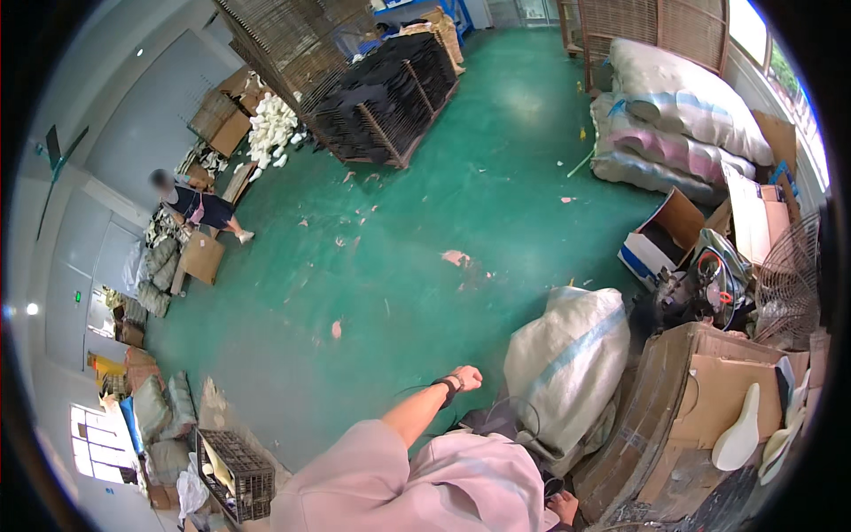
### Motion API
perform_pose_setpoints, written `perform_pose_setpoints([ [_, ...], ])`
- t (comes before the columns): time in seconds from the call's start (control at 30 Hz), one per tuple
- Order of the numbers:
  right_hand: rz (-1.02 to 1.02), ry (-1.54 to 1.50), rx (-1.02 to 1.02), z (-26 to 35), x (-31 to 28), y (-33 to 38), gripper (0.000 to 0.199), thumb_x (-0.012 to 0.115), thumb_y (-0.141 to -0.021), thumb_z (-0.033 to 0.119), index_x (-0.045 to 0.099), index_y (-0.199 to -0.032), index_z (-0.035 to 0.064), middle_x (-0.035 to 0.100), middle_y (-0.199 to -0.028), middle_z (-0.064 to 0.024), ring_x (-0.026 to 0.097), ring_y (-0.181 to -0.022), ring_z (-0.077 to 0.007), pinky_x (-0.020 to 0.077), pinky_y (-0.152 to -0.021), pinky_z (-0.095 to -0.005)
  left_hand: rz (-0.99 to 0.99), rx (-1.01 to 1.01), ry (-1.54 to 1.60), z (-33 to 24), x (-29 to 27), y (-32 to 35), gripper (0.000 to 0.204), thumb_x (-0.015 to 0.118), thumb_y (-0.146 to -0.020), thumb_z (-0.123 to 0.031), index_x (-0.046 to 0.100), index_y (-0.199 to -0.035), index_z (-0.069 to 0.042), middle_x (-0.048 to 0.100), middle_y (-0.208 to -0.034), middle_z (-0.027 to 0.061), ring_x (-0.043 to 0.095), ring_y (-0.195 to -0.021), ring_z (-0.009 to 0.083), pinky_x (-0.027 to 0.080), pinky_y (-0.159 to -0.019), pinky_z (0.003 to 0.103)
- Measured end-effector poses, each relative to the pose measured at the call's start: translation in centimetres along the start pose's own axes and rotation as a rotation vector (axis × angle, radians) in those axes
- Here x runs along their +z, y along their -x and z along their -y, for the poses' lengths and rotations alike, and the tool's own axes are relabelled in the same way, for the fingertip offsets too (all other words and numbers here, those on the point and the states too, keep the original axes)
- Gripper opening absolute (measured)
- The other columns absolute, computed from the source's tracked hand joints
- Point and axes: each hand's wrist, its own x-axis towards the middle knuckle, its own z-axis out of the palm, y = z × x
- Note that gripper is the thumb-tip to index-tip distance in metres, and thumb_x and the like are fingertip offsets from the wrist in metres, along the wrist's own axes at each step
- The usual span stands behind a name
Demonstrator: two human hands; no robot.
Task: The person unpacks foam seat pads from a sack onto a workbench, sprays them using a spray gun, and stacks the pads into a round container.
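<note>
- One hand is showing clearly: the left hand (466, 379) is reaching out over the green floor (417, 222) at the end of a bare forearm, curled into a loose fist and gripping nothing, with a dark wristband (446, 390) sitting just behind it.
- Down at the lower edge a bit of the right hand (564, 509) is peeking out beside the pink sleeve (355, 483); too little is showing to tell whether it is clenched or released.
- Just to the right of the left hand, a big grey-white woven sack (567, 355) is standing on the floor, leaning toward a battered cardboard box (687, 399); the fist is hovering near the sack without touching it.
- White shoe-sole shapes (740, 434) are resting against that box.
- At lower left a dark plastic crate (238, 474) is sitting beside bundled grey bags.
- Further out, an open blue and white carton (660, 239) and a wire fan guard (789, 284) are lying on the right.
- Scraps of pink and white material (456, 258) are littering the middle of the floor.
- At far left another person (199, 208) is crouching over flat cardboard.
- Farthest off, black stacked racks (386, 93) are standing next to a heap of white pieces (270, 124), and large stuffed sacks (683, 115) are piling up at upper right.
</note>
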Motion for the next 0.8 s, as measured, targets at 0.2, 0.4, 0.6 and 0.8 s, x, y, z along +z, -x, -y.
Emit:
perform_pose_setpoints([
  [0.2,0.057,0.116,-0.248,7.7,2.2,0.2,0.028,0.061,-0.092,0.025,0.059,-0.07,0.0079,0.052,-0.053,-0.0014,0.048,-0.041,-0.0116,0.038,-0.038,-0.0314,0.05,0.3,0.024,-4.6,0.8,-0.5,0.032,0.071,-0.086,-0.024,0.075,-0.114,-0.011,0.075,-0.107,0.0089,0.073,-0.091,0.0181,0.059,-0.078,0.034],
  [0.4,-0.341,0.264,-0.34,11.4,3.3,-3.2,0.039,0.06,-0.085,0.029,0.067,-0.105,-0.0033,0.07,-0.094,-0.023,0.068,-0.089,-0.0384,0.0516,-0.078,-0.0465,0.217,0.107,0.228,-9.7,0.8,-7.7,0.032,0.069,-0.093,-0.019,0.07,-0.123,-0.009,0.074,-0.104,0.0055,0.07,-0.089,0.013,0.06,-0.073,0.031],
  [0.6,-0.301,-0.04,0.043,14.1,8.6,-5.6,0.073,0.072,-0.082,0.051,0.064,-0.126,-0.0066,0.071,-0.117,-0.0244,0.068,-0.112,-0.0373,0.0523,-0.096,-0.0436,0.514,0.043,-0.129,-11.5,5.9,-18.6,0.033,0.07,-0.093,-0.021,0.068,-0.123,-0.007,0.074,-0.109,0.0057,0.07,-0.092,0.0149,0.058,-0.075,0.032],
  [0.8,-0.423,-0.641,0.683,7.8,18.9,-13.9,0.079,0.079,-0.078,0.06,0.062,-0.12,-0.0048,0.071,-0.097,-0.0216,0.07,-0.082,-0.0364,0.0588,-0.072,-0.0507,0.795,-0.271,-0.165,-9.3,17.2,-22.2,0.067,0.07,-0.092,-0.051,0.056,-0.14,-0.006,0.066,-0.13,0.0145,0.063,-0.116,0.0283,0.056,-0.089,0.049],
])
